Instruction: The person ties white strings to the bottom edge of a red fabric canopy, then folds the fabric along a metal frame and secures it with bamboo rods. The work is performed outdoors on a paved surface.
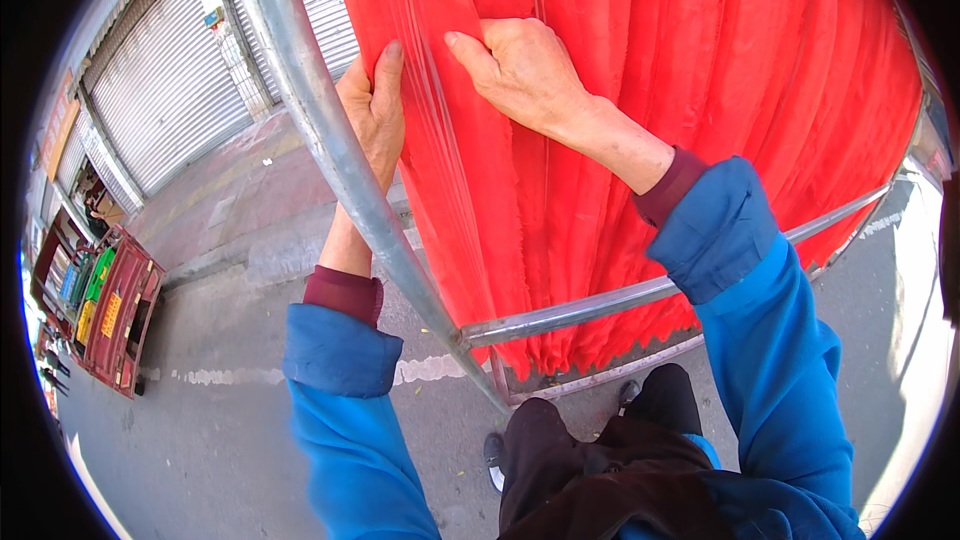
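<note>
Long sheets of red cloth (680, 120) hang in many close vertical folds within a metal pipe frame (335, 130). At the left edge of the cloth, my left hand (375, 125) is closed on it, thumb upright and its other fingers mostly out of sight. My right hand (530, 75) lies a little to the right and pinches a fold of the same cloth, thumb pointing left. Its fingertips are hidden in the fold. Ragged lower ends of the cloth reach down near the frame's base, behind a horizontal bar (570, 317).
The frame's slanting post passes in front of my left forearm. Grey road (230, 450) with a white line surrounds the frame. At far left stands a red cargo vehicle (115, 315), with people beyond it. Closed roller shutters (165, 80) line the pavement.
</note>
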Demonstrator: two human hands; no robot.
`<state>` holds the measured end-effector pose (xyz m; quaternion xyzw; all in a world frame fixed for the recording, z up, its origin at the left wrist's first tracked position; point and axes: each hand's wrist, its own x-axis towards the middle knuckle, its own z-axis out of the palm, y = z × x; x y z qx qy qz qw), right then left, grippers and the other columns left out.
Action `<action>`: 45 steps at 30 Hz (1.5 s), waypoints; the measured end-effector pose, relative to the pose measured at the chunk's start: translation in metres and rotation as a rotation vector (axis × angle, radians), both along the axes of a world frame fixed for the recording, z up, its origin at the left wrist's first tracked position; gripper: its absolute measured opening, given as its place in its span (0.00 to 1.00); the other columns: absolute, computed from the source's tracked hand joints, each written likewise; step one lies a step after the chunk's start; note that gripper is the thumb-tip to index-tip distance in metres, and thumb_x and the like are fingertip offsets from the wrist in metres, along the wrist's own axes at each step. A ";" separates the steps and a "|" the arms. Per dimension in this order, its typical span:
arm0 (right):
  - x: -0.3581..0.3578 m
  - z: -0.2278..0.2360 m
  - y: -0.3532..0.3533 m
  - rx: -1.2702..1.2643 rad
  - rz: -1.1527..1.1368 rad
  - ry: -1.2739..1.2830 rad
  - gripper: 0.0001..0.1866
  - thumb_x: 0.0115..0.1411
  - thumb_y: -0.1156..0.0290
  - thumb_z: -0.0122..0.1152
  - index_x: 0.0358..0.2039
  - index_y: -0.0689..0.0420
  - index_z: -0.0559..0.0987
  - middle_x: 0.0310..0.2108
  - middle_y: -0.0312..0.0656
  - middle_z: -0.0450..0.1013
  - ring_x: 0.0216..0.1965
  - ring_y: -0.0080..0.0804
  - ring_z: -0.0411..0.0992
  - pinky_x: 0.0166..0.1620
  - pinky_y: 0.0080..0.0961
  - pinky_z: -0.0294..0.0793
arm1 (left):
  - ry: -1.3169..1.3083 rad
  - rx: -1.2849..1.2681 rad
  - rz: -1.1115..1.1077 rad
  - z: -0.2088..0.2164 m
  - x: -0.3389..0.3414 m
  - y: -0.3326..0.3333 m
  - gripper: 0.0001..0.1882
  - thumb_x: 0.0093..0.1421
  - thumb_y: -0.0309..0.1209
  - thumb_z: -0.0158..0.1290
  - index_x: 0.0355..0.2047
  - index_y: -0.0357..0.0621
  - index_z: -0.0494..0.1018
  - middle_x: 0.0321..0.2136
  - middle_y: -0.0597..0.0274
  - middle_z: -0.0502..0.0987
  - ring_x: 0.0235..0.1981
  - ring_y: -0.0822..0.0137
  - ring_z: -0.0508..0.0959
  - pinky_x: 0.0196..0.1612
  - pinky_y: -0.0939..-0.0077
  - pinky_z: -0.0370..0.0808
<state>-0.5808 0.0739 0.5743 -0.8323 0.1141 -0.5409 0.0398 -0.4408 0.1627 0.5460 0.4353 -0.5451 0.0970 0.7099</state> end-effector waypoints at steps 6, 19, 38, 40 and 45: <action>-0.025 0.009 -0.013 0.046 -0.076 0.066 0.25 0.63 0.59 0.47 0.18 0.67 0.76 0.19 0.61 0.70 0.25 0.58 0.72 0.31 0.49 0.70 | 0.059 -0.072 0.061 -0.003 0.021 0.001 0.18 0.68 0.38 0.45 0.43 0.34 0.76 0.31 0.66 0.78 0.31 0.80 0.73 0.35 0.81 0.71; -0.037 0.016 -0.026 0.122 -0.055 0.101 0.27 0.64 0.58 0.45 0.18 0.68 0.73 0.18 0.61 0.69 0.25 0.58 0.70 0.32 0.48 0.69 | -0.078 0.062 0.421 -0.009 0.061 0.024 0.17 0.67 0.39 0.47 0.33 0.34 0.72 0.21 0.72 0.67 0.23 0.79 0.65 0.26 0.76 0.65; -0.049 0.019 -0.028 0.170 -0.060 0.084 0.28 0.65 0.57 0.44 0.17 0.68 0.74 0.18 0.62 0.68 0.24 0.59 0.70 0.30 0.48 0.68 | -0.120 0.049 0.405 -0.007 0.054 0.045 0.09 0.63 0.28 0.49 0.33 0.34 0.74 0.20 0.62 0.73 0.24 0.76 0.69 0.29 0.75 0.69; -0.044 0.016 -0.023 0.106 -0.069 0.049 0.27 0.65 0.57 0.44 0.19 0.68 0.75 0.20 0.62 0.69 0.25 0.60 0.71 0.31 0.48 0.69 | -0.111 0.123 0.482 -0.010 0.052 0.036 0.09 0.63 0.29 0.49 0.29 0.34 0.72 0.18 0.63 0.71 0.23 0.75 0.68 0.28 0.74 0.69; -0.040 0.003 -0.014 0.156 -0.021 0.058 0.25 0.63 0.58 0.46 0.20 0.67 0.77 0.23 0.61 0.71 0.28 0.59 0.72 0.32 0.48 0.71 | -0.056 0.010 0.163 -0.033 0.030 0.008 0.11 0.60 0.31 0.55 0.24 0.38 0.68 0.17 0.70 0.66 0.21 0.77 0.63 0.24 0.77 0.63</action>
